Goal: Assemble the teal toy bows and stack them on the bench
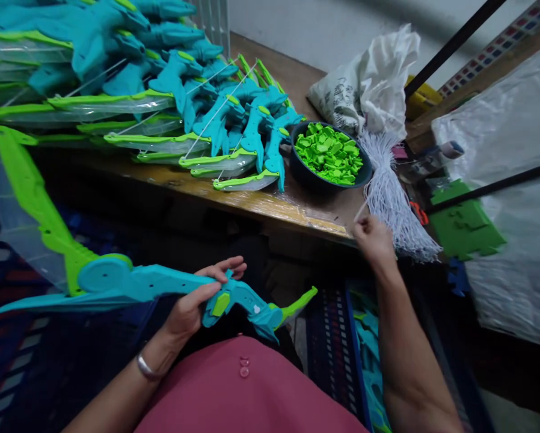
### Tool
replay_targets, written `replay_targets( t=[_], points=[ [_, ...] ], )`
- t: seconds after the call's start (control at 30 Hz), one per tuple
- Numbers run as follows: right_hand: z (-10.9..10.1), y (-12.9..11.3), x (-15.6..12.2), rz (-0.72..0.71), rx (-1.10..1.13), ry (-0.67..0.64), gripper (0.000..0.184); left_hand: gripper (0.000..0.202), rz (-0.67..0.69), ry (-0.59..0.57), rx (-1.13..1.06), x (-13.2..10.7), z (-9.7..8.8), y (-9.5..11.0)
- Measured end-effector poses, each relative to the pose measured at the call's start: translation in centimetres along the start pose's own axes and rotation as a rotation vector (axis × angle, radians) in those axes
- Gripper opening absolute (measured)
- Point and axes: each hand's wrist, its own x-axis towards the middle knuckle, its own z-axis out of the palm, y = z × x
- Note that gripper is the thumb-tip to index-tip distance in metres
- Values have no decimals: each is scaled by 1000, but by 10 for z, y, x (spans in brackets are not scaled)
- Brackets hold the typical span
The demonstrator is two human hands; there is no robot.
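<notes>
We identified the largest item first: the wooden surface [263, 202], running from the upper left to the upper right of the frame. Stacked toy bows [175, 81] covered its upper left part, nested in one direction, we judged, to save room. A crate [326, 337] with turquoise parts stood at the lower centre-right, below the surface.

We located the held bow [162, 282] across the lower left and centre, off the surface; its long, finned limb probably needed that open space. A white sack [353, 90] stood at the upper right, with a bundle of white cords [396, 207] below it and a dark bowl [367, 174] to its lower left, apparently grouped for easy reach on the right.

Our left grip [193, 304] grasped the bow near mid-length, thumb in front and fingers behind, presumably for balance. Our right grip [378, 243] was pinched on a white strand [361, 210] beside the bundle. Small green pieces [328, 155] filled the bowl, whose wall likely prevented scatter.
</notes>
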Motion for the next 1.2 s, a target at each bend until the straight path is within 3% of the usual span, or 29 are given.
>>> replay_targets(
  t=[0.1, 0.17, 0.23, 0.3, 0.37, 0.43, 0.53, 0.63, 0.77, 1.0, 1.2],
  points=[
    [11, -57, -64, -248, 200, -195, 11, 37, -72, -106, -86, 1, 2, -11],
    [16, -87, -104, -479, 412, -418, 11, 49, -102, -195, -107, 2, 2, -15],
    [18, -102, -129, -679, 528, -649, 13, 55, -114, -246, -114, 2, 0, -15],
    [17, -102, -135, -816, 567, -890, 15, 56, -95, -237, -128, 0, -4, -11],
    [19, -97, -126, -825, 697, -1129, 9, 51, -68, -214, -158, -3, -9, -5],
    [27, -95, -114, -611, 986, -1211, 5, 46, -67, -227, -165, -6, -12, 0],
    [51, -111, -106, -219, 1302, -1083, 22, 46, -60, -303, -119, -10, -11, 1],
    [74, -140, -107, -64, 1481, -1035, 42, 47, -51, -338, -53, -13, -5, -4],
    [75, -156, -82, 105, 1776, -791, 36, 44, -9, -362, 2, -20, 2, -3],
    [33, -105, -3, 299, 1954, -281, 8, 41, 158, -381, 62, -37, -9, 10],
    [16, -73, 14, 335, 1933, -99, 13, 37, 128, -328, 106, -39, -18, 10]
  ],
)
